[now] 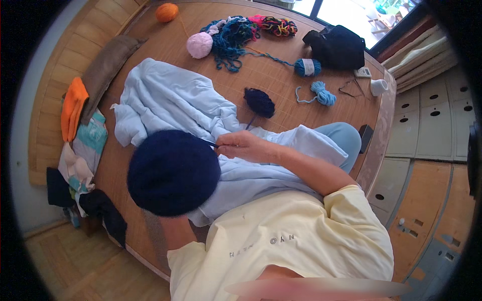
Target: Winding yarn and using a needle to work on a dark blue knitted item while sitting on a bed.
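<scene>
A large, round navy ball [173, 173], apparently of wound yarn, stands close before me and covers my left hand. Only my left forearm [177, 230] shows below it. My right hand [241, 146] pinches a navy strand [209, 143] that runs to the ball's right side. Beyond that hand, the strand continues towards a small, loose navy yarn skein [260, 102] on the wooden surface. A pale blue cloth [169, 94] spreads over my lap and out to the left, under the ball and my right hand.
Farther off lie an orange yarn ball [167, 12], a pink yarn ball [199, 45], tangled teal yarn [230, 39], a banded blue skein [307, 67] and a light blue skein [323, 93]. A black bag [337, 47] and a white cup [379, 87] stand right. Folded clothes [88, 139] line the left edge.
</scene>
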### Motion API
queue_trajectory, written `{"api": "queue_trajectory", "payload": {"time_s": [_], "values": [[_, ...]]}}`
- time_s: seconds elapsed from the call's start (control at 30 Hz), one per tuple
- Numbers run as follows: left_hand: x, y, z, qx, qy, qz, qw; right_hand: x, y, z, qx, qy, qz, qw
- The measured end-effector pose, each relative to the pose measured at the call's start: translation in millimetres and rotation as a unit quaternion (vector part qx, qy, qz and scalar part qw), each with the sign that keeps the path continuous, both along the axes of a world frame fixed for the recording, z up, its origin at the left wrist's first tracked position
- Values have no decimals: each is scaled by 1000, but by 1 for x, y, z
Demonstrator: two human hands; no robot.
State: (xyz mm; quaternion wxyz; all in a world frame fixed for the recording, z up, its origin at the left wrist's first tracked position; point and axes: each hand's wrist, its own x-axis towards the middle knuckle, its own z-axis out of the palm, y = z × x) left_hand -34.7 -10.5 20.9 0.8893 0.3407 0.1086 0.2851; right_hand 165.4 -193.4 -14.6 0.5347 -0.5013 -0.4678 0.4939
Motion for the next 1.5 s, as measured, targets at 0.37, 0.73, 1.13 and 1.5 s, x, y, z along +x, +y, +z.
{"api": "queue_trajectory", "payload": {"time_s": [0.37, 0.73, 1.13, 1.5], "values": [[20, -4, 19, 487, 301, 255, 779, -10, -26, 9, 51, -114, 70, 990], [24, -42, 17, 443, 243, -197, 840, 56, -13, 84, 127, -149, 63, 979], [29, -3, -11, 151, 227, 66, 960, 18, -16, -21, 33, -113, -41, 992], [36, -27, -6, 533, 249, 71, 805, 26, -27, 84, 121, -175, 97, 972]]}}
